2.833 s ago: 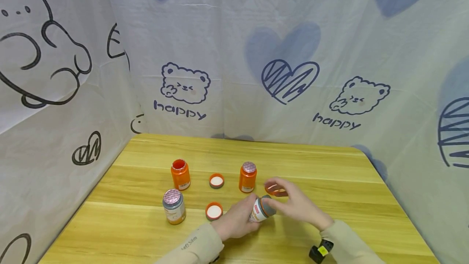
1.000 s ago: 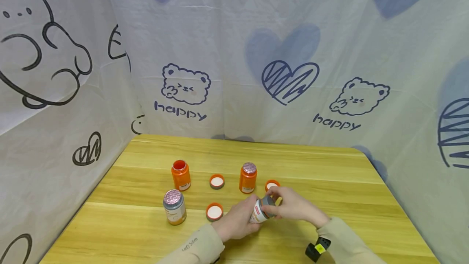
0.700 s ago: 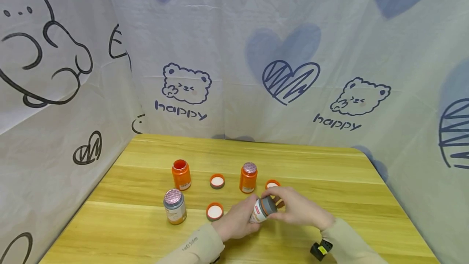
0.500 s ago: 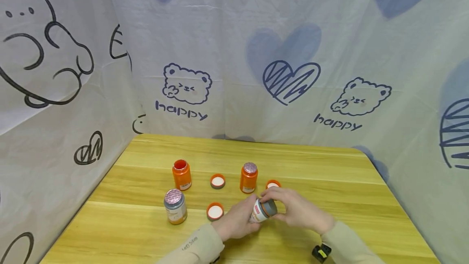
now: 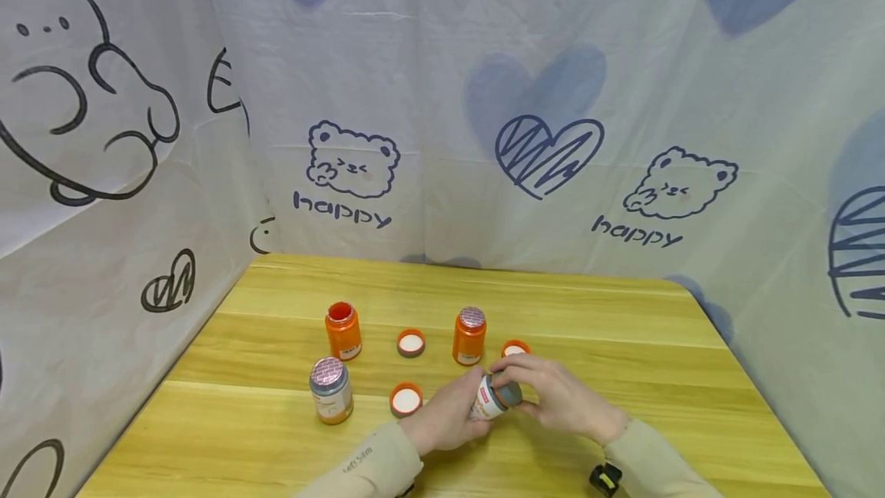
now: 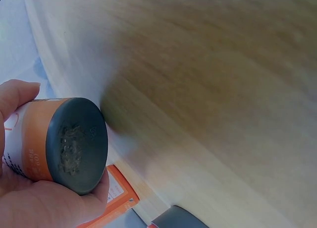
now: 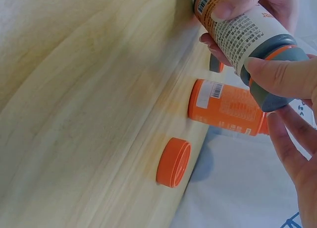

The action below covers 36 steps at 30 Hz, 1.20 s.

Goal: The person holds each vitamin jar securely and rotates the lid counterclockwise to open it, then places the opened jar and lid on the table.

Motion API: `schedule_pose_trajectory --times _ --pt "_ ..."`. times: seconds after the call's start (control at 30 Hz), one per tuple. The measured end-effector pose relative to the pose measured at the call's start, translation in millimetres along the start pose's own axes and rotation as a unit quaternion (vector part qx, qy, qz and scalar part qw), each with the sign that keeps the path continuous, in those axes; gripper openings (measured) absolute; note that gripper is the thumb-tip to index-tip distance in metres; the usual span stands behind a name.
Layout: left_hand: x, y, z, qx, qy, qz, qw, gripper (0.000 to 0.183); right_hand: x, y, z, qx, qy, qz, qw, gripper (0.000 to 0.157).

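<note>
My left hand [image 5: 448,415] grips a white-labelled bottle [image 7: 242,37], tilted over the table with its top toward the right. Its dark grey base [image 6: 79,143] shows in the left wrist view. At the top sits a dark grey screw cap [image 7: 272,96], an orange ring showing between it and the bottle's grey shoulder. My right hand [image 5: 570,398] holds this cap, with the thumb on the near side and fingertips at the far edge. Just behind the hands stands an orange bottle [image 5: 469,340] with a foil-sealed mouth.
On the left stand an open orange bottle [image 5: 343,336] and a grey-topped, foil-sealed bottle [image 5: 332,398]. Upturned caps lie at the middle: one cap [image 5: 411,342] farther back, another cap [image 5: 406,400] beside my left hand. A third cap [image 5: 515,347] lies behind my right hand.
My right hand has let its spread fingers close round the cap, turned, shifted its grip and turned again. The left hand and bottle have stayed in place.
</note>
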<state>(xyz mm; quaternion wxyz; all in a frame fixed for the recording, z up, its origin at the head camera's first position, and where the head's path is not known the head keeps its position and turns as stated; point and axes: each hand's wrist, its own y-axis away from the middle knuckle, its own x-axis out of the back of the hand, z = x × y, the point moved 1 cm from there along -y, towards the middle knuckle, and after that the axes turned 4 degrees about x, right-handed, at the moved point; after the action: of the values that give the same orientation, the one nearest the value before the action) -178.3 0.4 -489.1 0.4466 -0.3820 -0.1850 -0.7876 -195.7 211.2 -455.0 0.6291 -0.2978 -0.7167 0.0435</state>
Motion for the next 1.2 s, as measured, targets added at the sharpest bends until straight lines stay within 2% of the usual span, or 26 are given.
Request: schedule_pose_trajectory --times 0.43,0.63,0.8,0.97,1.2 --pt "-1.3 -0.6 -0.6 0.004 -0.002 0.002 1.0000 0.047 0.7 -0.5 -2.1 -0.031 -0.003 -0.011 0.999 0.058" --pt "-0.6 0.5 0.9 0.004 -0.005 0.006 1.0000 0.046 1.4 -0.5 -3.3 -0.030 -0.006 -0.011 0.999 0.061" --pt "0.1 1.0 2.0 0.007 -0.005 0.005 0.9999 0.047 1.7 -1.0 -3.3 -0.053 -0.019 -0.025 0.998 0.064" --pt "0.4 1.3 2.5 0.009 -0.005 0.005 0.9999 0.048 1.2 -0.7 -1.3 -0.067 -0.051 -0.035 0.996 0.069" --pt "0.5 2.0 2.7 0.008 0.004 0.003 1.0000 0.048 5.7 -2.2 -3.2 -0.134 -0.131 -0.035 0.982 0.056"
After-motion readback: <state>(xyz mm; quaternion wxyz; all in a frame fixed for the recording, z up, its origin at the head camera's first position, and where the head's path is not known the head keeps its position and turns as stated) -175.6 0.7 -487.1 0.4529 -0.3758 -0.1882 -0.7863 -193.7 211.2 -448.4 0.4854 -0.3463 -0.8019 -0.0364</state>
